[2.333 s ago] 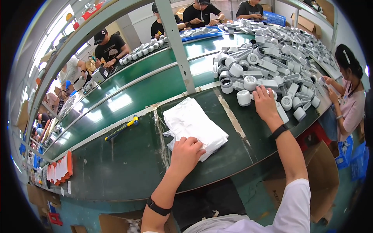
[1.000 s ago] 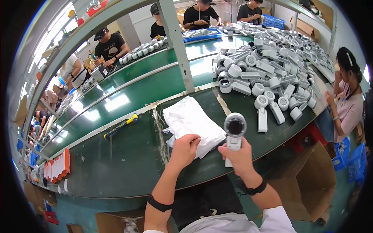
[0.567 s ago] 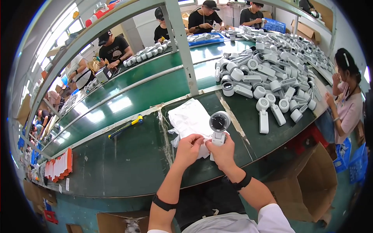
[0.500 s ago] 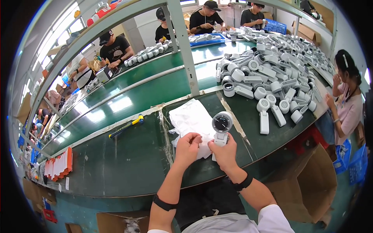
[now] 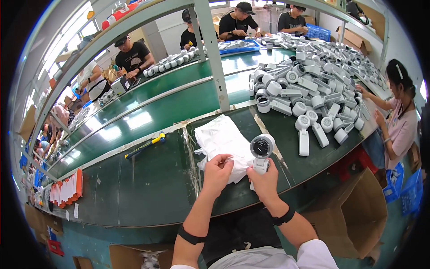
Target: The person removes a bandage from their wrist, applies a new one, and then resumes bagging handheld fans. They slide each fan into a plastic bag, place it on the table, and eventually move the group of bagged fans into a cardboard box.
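Observation:
My right hand point(image 5: 265, 181) is wrapped round the handle of a white and grey handheld fan point(image 5: 261, 148). The fan stands roughly upright, its round head with a dark front facing up at me. My left hand point(image 5: 218, 174) is closed, thumb and fingertips pinched together. It is over the near left edge of a stack of thin white bags or sheets point(image 5: 222, 136), and what sits between its fingertips is too small to tell. The stack lies on the dark green table point(image 5: 152, 188) in front of me.
A big heap of handheld fans point(image 5: 313, 85) covers the table's far right. A yellow and black hammer point(image 5: 145, 145) and orange-and-white flat boxes point(image 5: 67, 188) lie left. A metal post point(image 5: 217, 67) rises ahead. Right of me stands a cardboard box point(image 5: 354, 215); a person point(image 5: 401, 121) is beyond it.
My right hand and the fan have shifted slightly to the right and down. My left hand stays pinched nearly in place. The person at right has reached an arm toward the heap.

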A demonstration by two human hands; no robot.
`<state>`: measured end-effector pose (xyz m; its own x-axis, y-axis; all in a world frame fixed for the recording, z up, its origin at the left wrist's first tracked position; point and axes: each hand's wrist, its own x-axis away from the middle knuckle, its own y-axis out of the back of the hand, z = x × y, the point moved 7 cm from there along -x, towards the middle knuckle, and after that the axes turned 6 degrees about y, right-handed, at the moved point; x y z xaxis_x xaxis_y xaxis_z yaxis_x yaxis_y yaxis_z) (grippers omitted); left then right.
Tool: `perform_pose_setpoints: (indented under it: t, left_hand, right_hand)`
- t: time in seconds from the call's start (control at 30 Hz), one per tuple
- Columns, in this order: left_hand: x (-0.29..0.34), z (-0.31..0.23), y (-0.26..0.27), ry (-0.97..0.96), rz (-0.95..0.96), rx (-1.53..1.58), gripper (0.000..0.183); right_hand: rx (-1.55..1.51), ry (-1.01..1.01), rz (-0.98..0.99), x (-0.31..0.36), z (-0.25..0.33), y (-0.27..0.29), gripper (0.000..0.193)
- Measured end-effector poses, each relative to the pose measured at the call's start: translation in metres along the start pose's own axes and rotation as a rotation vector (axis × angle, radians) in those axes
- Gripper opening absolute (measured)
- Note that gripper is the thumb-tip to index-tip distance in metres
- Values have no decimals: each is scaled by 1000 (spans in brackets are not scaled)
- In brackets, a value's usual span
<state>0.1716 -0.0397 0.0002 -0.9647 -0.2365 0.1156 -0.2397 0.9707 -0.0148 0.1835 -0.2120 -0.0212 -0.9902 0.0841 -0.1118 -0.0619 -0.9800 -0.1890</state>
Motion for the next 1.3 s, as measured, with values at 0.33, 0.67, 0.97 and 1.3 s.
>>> perform_pose_setpoints:
  t: [0.33,0.67,0.97,1.3]
  left_hand:
    - [0,-7,-2,88,-49,-67,23]
    - [-1,-9,6,54,127,-81,26]
    - [1,-14,11,-89,103,-177,18]
    - [12,-16,9,-122,162,-81,18]
  right_hand:
    - [227,-193,749,26,42,21,64]
    - [372,-309,1039,14,27,-4,77]
    - [405,-327,858,8,33,-2,63]
    - [367,-339,776,8,33,2,57]
